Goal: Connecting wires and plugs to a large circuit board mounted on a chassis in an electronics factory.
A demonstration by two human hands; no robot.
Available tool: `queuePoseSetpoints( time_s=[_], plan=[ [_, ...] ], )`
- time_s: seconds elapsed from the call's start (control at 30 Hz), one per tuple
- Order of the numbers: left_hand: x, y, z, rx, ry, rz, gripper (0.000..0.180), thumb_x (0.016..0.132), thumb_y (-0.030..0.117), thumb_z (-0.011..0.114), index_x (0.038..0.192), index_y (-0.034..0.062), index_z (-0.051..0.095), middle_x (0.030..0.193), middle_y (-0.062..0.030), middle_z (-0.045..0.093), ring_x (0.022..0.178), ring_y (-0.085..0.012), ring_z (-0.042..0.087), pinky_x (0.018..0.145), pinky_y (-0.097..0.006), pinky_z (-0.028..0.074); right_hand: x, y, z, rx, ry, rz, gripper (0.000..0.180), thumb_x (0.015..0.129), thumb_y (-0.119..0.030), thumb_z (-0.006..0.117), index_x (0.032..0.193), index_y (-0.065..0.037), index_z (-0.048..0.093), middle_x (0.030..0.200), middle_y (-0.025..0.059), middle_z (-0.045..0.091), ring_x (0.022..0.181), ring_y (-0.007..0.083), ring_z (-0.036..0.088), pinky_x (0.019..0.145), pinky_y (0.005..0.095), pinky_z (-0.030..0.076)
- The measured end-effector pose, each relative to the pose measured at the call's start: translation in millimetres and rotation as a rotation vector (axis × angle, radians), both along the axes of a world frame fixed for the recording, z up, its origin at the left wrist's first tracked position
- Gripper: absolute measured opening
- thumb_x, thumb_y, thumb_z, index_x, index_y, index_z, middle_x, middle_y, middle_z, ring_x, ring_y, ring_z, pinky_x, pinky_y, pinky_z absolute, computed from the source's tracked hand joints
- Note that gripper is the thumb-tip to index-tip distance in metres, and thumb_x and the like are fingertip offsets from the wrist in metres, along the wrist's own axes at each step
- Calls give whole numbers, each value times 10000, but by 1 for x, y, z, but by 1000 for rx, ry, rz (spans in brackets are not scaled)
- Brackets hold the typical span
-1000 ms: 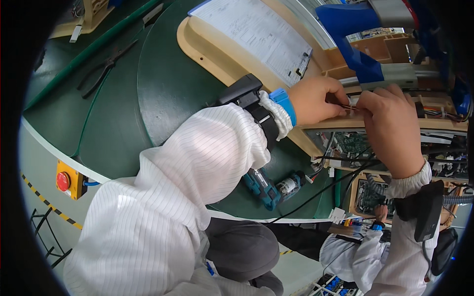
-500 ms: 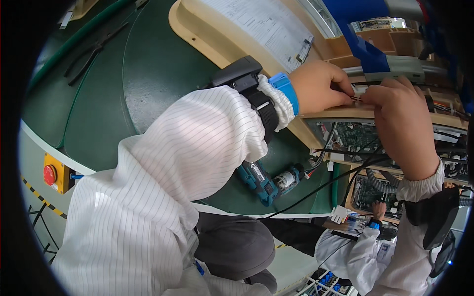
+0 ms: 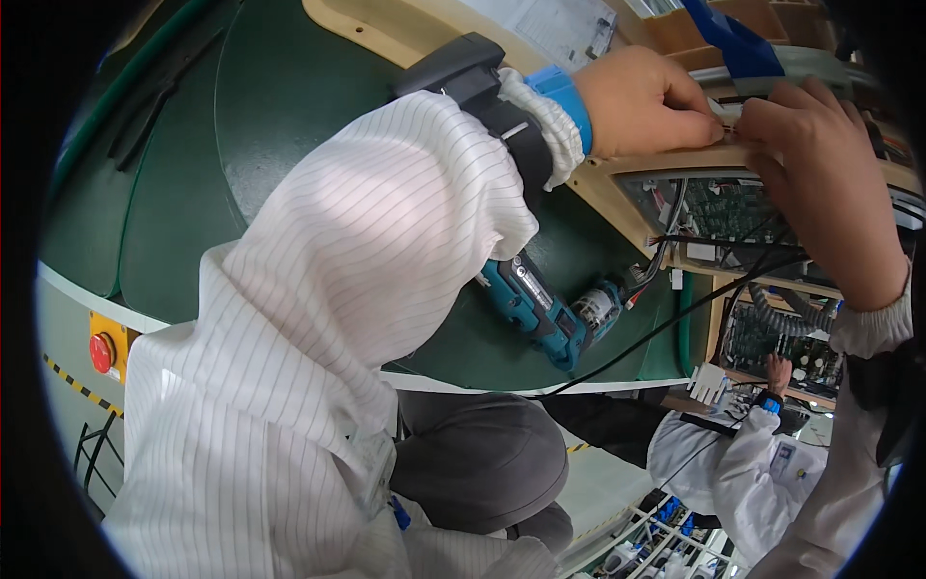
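My left hand (image 3: pixel 644 104) and my right hand (image 3: pixel 822 169) meet fingertip to fingertip at the top edge of a wooden-framed fixture (image 3: pixel 666 164) that holds green circuit boards (image 3: pixel 719 207). Both pinch a small pale part (image 3: pixel 725 108) between them; what it is stays too small to tell. A blue band and a black strap-on device (image 3: pixel 461 69) sit on my left wrist. My white striped sleeve (image 3: pixel 386 241) covers much of the bench.
A teal cordless screwdriver (image 3: pixel 545 311) lies on the green mat (image 3: pixel 280 125) below my left arm, with black cables (image 3: pixel 675 323) running past it. A red stop button (image 3: pixel 101 352) sits at the bench's left edge. Another person in white (image 3: pixel 743 454) works at lower right.
The view has tipped down and closer; the hands and fixture have slid toward the top edge. Both hands stay pinched together at the same spot on the fixture.
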State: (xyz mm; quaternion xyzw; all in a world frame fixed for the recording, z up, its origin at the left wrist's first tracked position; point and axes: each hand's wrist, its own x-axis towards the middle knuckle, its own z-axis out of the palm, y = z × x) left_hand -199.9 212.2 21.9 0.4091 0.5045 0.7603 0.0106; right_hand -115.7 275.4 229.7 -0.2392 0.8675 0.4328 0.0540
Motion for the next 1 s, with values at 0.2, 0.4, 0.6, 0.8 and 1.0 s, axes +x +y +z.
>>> queuePoseSetpoints(
  time_s=[0.2,0.4,0.6,0.8,1.0],
  plan=[
    [-2,-4,-8,-51,120,58,277,899,292,719,968,25,754,877,-75,716,812,-153,656,730,-292,513,-5,-3,-8,-40,-22,-62,111,784,-53,673,884,-66,628,912,82,598,978,316,560,877,461,424],
    [-1,1,-17,90,168,6,292,889,293,673,909,8,734,893,-138,684,831,-270,659,741,-365,510,-10,-11,-8,-8,-67,-10,67,794,-70,674,860,-79,664,910,79,597,973,316,561,858,464,429],
    [0,16,-6,56,93,-64,249,909,219,661,949,-20,718,914,-138,701,832,-228,666,751,-339,520,8,-20,4,-37,1,24,105,799,-83,670,902,-94,690,968,54,605,1015,276,574,922,451,433],
    [-6,2,-20,-4,-123,-83,250,932,219,648,1002,-9,724,862,-101,723,771,-140,649,707,-296,514,101,-84,17,-524,-70,-150,223,732,-56,696,952,-51,658,994,99,599,986,327,568,851,449,410],
    [-16,8,-16,-54,-130,-109,255,949,210,633,1033,-17,716,901,-84,724,786,-125,650,717,-278,516,254,-34,-48,-806,-301,-789,219,807,-143,696,1009,-60,701,1037,109,636,1000,334,599,867,439,436]
  ],
)
